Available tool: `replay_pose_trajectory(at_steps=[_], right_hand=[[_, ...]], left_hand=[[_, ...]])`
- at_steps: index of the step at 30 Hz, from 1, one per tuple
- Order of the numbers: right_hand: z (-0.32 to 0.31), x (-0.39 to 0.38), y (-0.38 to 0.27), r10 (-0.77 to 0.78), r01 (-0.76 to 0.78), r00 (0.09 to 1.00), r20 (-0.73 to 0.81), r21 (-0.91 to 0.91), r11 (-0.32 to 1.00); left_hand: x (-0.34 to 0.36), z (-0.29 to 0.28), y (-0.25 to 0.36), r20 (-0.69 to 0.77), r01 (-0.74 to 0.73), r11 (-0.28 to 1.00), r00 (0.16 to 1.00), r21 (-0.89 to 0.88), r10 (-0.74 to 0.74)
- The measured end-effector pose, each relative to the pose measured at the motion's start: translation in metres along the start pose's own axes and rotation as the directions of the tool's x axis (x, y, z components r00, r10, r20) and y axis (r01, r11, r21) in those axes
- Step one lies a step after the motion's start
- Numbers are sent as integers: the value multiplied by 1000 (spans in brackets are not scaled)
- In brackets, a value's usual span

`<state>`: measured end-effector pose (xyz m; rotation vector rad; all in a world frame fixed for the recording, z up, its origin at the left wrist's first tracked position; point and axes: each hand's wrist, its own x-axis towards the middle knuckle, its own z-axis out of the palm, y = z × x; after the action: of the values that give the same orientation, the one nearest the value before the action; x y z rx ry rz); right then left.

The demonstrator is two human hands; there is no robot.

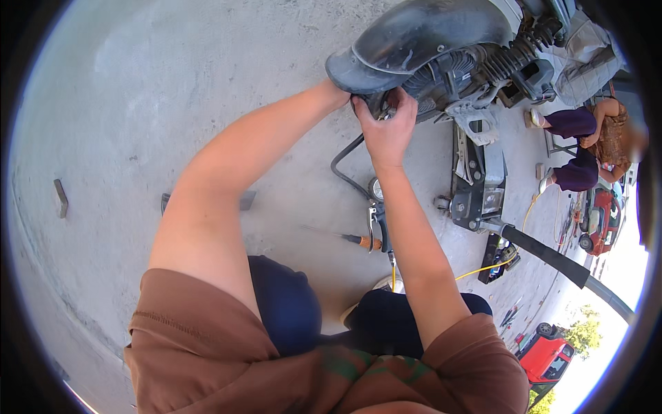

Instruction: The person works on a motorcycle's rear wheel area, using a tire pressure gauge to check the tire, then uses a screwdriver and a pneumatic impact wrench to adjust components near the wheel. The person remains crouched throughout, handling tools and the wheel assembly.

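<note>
A motorcycle or scooter wheel with a dark plastic mudguard [427, 34] is at the top, with black ribbed parts beside it. My left hand [339, 94] reaches in under the mudguard's lip; its fingers are hidden there. My right hand [390, 131] is at the wheel below the mudguard, thumb and fingers bent round something dark that I cannot make out. From near this hand a black air hose [339, 164] curves down to a tyre inflator gun [380, 224] with a round gauge [375, 189], lying on the floor by my right forearm.
An orange-handled screwdriver [364, 241] lies beside the inflator. Right of my arm stand a floor jack [476, 183] with a long padded handle [545, 255] and a black tool tray [496, 259]. A yellow hose [483, 271] crosses the floor. A seated person [586, 141] and red vehicles [548, 355] are farther right.
</note>
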<state>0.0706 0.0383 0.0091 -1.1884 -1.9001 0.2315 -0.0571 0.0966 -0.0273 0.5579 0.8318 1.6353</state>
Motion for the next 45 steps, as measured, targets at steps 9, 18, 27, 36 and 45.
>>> replay_pose_trajectory(at_steps=[9, 18, 27, 36, 45], right_hand=[[1, -27, 30, 171, -173, 985, 34, 66, 983], [-5, -64, 42, 467, -626, 334, 818, 563, -539], [7, -89, 43, 317, -505, 437, 842, 521, -688], [4, -120, 1, 533, -614, 761, 370, 144, 776], [11, -29, 18, 117, -116, 993, -30, 39, 992]], left_hand=[[-6, -8, -21, -46, 38, 998, 998, -43, -40], [1, 4, -5, 96, -58, 998, 994, 12, 57], [-5, 2, -6, 69, -71, 997, 995, -11, 71], [-24, -14, -35, -191, 150, 988, 970, -28, -152], [-15, -40, -18, 293, -62, 971, 956, 232, -9]])
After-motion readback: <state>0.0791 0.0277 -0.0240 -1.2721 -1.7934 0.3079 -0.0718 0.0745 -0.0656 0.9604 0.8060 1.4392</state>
